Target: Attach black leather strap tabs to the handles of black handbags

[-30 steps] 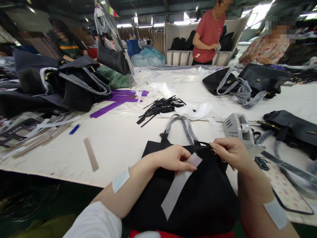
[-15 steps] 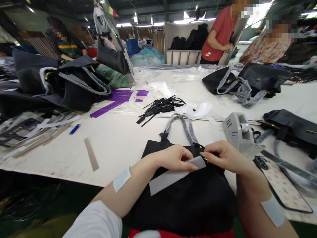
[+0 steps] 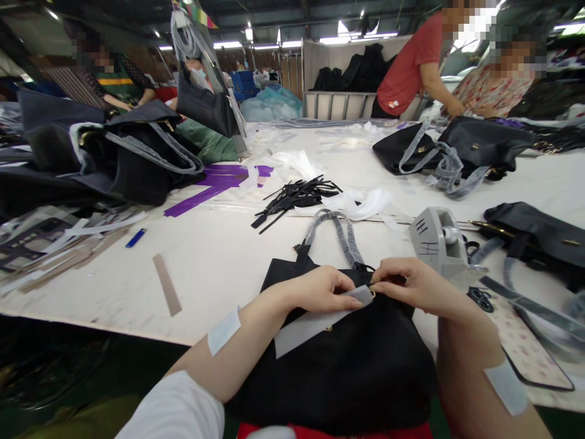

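A black handbag (image 3: 361,372) lies in front of me, its handles (image 3: 350,244) wrapped in clear film and pointing away. Across its top runs a pale grey strip (image 3: 299,335), slanting up to the right. My left hand (image 3: 324,289) is closed on the strip near its upper end, thumb on top. My right hand (image 3: 404,281) pinches at that end, beside a small gold ring (image 3: 373,294); what exactly lies between its fingertips is partly hidden. Below the strip a bit of gold hardware (image 3: 328,328) shows on the bag.
Black strips (image 3: 299,198) are heaped beyond the bag. A tape dispenser (image 3: 434,238) and a phone (image 3: 530,341) lie to the right. More bags (image 3: 137,152) are piled left, near a blue cutter (image 3: 136,238). Co-workers (image 3: 411,67) stand across the table.
My right fingertips and the strip's upper end have shifted slightly left and up. The gold ring and lower gold hardware now show more. The co-worker in red leans to the right.
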A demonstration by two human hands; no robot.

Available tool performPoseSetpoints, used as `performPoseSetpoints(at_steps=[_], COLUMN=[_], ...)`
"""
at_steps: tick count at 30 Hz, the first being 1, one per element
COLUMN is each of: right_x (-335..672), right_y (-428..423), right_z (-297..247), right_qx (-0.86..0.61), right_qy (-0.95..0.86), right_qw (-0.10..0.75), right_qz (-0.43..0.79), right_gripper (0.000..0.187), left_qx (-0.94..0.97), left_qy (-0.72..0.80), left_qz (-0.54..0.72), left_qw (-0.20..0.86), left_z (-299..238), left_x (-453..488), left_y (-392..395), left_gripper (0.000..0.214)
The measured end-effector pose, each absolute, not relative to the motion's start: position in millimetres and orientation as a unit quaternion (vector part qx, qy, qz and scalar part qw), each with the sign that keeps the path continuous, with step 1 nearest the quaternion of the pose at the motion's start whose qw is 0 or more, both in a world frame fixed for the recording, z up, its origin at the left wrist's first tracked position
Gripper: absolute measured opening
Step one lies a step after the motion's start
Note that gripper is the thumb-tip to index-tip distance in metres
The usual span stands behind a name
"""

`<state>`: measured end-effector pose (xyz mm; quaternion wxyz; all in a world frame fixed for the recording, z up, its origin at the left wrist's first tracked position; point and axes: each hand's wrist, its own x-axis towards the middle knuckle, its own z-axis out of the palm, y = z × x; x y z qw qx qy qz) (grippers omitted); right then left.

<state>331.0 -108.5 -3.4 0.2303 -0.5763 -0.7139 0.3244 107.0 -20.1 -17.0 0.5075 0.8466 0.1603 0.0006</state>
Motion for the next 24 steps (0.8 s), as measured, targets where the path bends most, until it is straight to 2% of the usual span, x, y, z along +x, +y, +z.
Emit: performPoseSetpoints(at_steps=[11,15,17,21,24], right_x=[313.9,322.1,329.6,337.1,334.3], right_y=[-102.3,-98.4,-95.1,-89.1,-86.8], right_z=[-7.7,-10.5,-14.8,-23.5,-23.7], right_qx=[-0.524,-0.536,-0.545,-0.539,-0.529], right_qy=[-0.775,-0.760,-0.756,-0.761,-0.753], right_qw=[0.241,0.311,0.316,0.267,0.264], right_qz=[0.258,0.196,0.177,0.243,0.289], right_gripper=[0.012,0.015,0.020,0.020,0.024], left_qx=[0.830,0.811,0.800,0.799,0.815], left_qy=[0.216,0.243,0.259,0.285,0.283], left_qz=[0.027,0.039,0.041,0.047,0.052], left_qw=[0.513,0.531,0.540,0.528,0.503], left_z=[-24.4,-22.3,-22.0,-23.8,-25.3], left_x=[114.9,113.6,112.4,111.4,113.0], left_y=[-24.1,-22.9,-22.3,-22.2,-23.2], left_gripper=[0.043,0.040,0.041,0.041,0.040])
